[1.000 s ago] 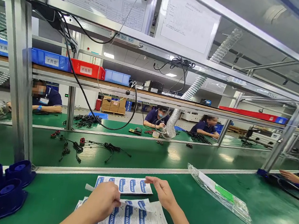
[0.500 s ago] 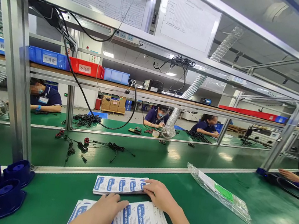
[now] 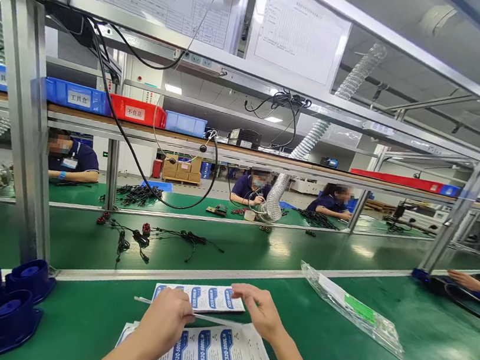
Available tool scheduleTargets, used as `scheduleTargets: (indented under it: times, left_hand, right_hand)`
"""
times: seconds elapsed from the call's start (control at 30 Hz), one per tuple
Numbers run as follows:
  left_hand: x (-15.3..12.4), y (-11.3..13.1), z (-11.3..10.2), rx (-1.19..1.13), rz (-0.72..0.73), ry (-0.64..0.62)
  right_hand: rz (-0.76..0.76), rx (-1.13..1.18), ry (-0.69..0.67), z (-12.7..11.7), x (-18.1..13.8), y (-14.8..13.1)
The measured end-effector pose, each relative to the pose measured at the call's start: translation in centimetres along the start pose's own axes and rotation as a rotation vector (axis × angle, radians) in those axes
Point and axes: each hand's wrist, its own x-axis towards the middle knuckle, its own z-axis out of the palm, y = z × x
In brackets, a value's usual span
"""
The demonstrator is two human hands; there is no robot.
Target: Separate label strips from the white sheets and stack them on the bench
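Note:
My left hand (image 3: pixel 171 313) is closed, with its fingers pinching a thin white paper strip (image 3: pixel 215 320) seen nearly edge-on. That strip lies across the gap between two piles of printed label sheets. The near pile of label sheets (image 3: pixel 215 355) is larger and loosely fanned, with blue panels reading DC52Q-5000L/H. Behind it sits a smaller, neater stack of label sheets (image 3: pixel 206 298), its left part covered by my left hand. My right hand (image 3: pixel 260 313) hovers by that stack's right end, thumb and fingers apart and holding nothing.
Dark blue round plastic parts (image 3: pixel 9 311) stand at the left. A clear plastic bag (image 3: pixel 353 309) with a green label lies on the right. Black cables (image 3: pixel 140 240) rest beyond the metal rail. People sit across the bench; a co-worker's hand (image 3: pixel 467 280) is at far right.
My left hand has closed and risen slightly from the near pile, and a white strip now shows in it. My right hand has let go of the far stack's right end and opened.

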Motion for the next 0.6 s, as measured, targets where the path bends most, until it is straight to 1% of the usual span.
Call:
scheduleTargets:
  times: [0.07,0.1,0.17,0.23,0.27,0.33,0.4,0.47,0.53,0.6]
  left_hand:
    - [0.0,0.2,-0.2,-0.063,-0.035,-0.047]
    - [0.1,0.3,-0.2,-0.085,-0.057,-0.075]
    - [0.2,0.7,-0.2,-0.087,-0.111,-0.127]
    - [0.2,1.1,-0.3,-0.054,-0.171,-0.177]
    - [0.2,1.3,-0.3,-0.032,-0.198,-0.202]
    - [0.0,1.7,-0.5,-0.003,-0.231,-0.258]
    - [-0.4,1.9,-0.6,-0.014,-0.219,-0.318]
    - [-0.8,1.9,-0.8,-0.068,-0.178,-0.353]
    - [-1.1,1.6,-0.9,-0.14,-0.138,-0.337]
    - [-1.1,1.2,-0.9,-0.202,-0.094,-0.267]
  right_hand:
    - [0.151,0.002,-0.003,-0.4,-0.1,1.0]
    - [0.202,-0.044,-0.037,-0.5,-0.1,1.5]
    - [0.261,-0.159,-0.164,-0.6,-0.2,2.2]
    - [0.27,-0.227,-0.291,-0.3,-0.1,2.5]
    - [0.26,-0.242,-0.335,-0.2,0.0,2.5]
    - [0.211,-0.269,-0.38,0.1,0.2,2.4]
    - [0.142,-0.3,-0.392,0.4,0.4,2.2]
    - [0.082,-0.348,-0.374,0.5,0.5,2.2]
    - [0.033,-0.41,-0.332,0.7,0.5,2.3]
    - [-0.024,-0.457,-0.282,0.7,0.6,2.5]
